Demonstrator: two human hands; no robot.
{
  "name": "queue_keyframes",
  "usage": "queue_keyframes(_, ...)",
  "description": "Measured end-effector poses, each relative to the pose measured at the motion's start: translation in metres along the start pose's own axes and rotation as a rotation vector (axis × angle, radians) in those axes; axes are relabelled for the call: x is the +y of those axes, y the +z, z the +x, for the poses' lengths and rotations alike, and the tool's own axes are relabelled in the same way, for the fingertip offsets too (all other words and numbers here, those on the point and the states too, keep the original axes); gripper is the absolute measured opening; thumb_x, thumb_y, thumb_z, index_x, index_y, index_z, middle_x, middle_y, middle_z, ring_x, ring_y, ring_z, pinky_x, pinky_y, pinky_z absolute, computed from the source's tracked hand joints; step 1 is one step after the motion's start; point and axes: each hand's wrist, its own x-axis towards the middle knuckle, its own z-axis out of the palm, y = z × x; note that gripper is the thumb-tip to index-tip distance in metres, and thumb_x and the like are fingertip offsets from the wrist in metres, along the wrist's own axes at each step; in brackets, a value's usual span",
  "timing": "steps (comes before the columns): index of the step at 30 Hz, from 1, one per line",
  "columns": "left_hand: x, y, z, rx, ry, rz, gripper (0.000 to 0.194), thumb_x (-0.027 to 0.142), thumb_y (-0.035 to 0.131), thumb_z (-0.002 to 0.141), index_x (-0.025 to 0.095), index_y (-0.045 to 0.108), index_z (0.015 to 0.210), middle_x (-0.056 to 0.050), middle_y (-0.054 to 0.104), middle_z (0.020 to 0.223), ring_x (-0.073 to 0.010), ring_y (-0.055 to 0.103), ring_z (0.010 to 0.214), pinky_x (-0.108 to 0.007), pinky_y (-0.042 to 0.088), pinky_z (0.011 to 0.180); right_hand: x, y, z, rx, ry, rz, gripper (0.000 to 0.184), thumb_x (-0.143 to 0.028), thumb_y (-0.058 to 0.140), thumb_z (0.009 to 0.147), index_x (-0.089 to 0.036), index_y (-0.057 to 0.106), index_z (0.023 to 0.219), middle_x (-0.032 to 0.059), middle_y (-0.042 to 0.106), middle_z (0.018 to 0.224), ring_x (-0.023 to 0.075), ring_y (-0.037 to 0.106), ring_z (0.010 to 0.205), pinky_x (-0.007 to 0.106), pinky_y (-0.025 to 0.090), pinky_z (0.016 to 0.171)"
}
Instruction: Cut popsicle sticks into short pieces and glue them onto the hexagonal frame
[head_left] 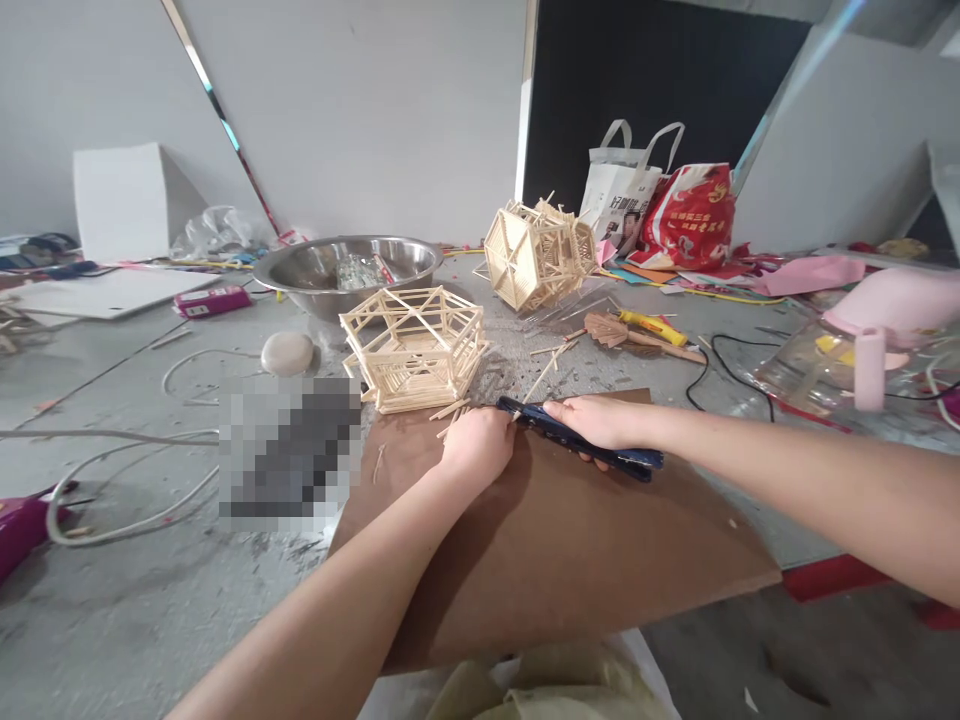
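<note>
My right hand (589,424) is wrapped round a dark blue hand cutter (634,466), a long tool with two handle bars, held slantwise above the brown board (600,560). Its front end meets a thin wooden stick (538,383), which slants up and away from the board's far edge. My left hand (484,440) is closed at that end of the tool, with its fingertips on the stick; they are partly hidden. Short cut stick pieces (450,409) lie just beyond my left hand. A hexagonal stick frame (415,365) stands behind them.
A second stick model (517,255) sits farther back, beside a steel basin (300,285). To the right lie a yellow-handled tool (652,325) and black cable (716,350). A white round object (287,352) and looped cable (56,510) are on the left.
</note>
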Motion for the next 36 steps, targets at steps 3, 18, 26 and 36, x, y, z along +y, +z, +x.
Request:
queue_keyframes(3,0.0013,-0.0014,-0.0007,-0.014,-0.018,0.014,0.029,0.028,0.035,0.076,0.018,0.062,0.077,-0.008,0.063,0.075,-0.0186,0.057,0.072,-0.028,0.042,0.063,0.0004,0.0015,-0.0001,0.02,-0.007,-0.014,0.061,-0.068,0.017,0.07,-0.017,0.05,0.08,0.0044,0.059,0.059,0.0113,0.049,0.035,0.024,0.039,0.04)
queue_keyframes(18,0.0004,-0.0003,-0.0016,0.021,0.013,0.037,0.03,0.027,0.033,0.077,0.017,0.062,0.073,-0.008,0.063,0.075,-0.0205,0.058,0.071,-0.029,0.042,0.061,0.0005,0.006,-0.0004,0.045,-0.046,-0.034,0.059,-0.065,0.015,0.073,-0.017,0.047,0.083,0.0034,0.056,0.056,0.0113,0.047,0.031,0.025,0.038,0.037)
queue_keyframes(26,-0.0017,0.0039,-0.0007,0.043,0.029,0.057,0.03,0.026,0.033,0.077,0.018,0.061,0.073,-0.007,0.063,0.076,-0.0191,0.058,0.072,-0.028,0.042,0.062,-0.0012,0.0062,-0.0016,0.052,-0.047,-0.05,0.054,-0.061,0.016,0.075,-0.017,0.046,0.083,0.0029,0.056,0.056,0.0115,0.047,0.031,0.025,0.039,0.037)
queue_keyframes(36,-0.0014,0.0035,-0.0008,0.034,0.019,0.07,0.03,0.026,0.032,0.077,0.018,0.061,0.073,-0.006,0.063,0.079,-0.0195,0.057,0.074,-0.028,0.042,0.064,-0.0048,0.007,-0.0031,0.056,-0.049,-0.076,0.049,-0.056,0.016,0.078,-0.017,0.044,0.081,0.002,0.055,0.055,0.0101,0.046,0.03,0.024,0.039,0.036)
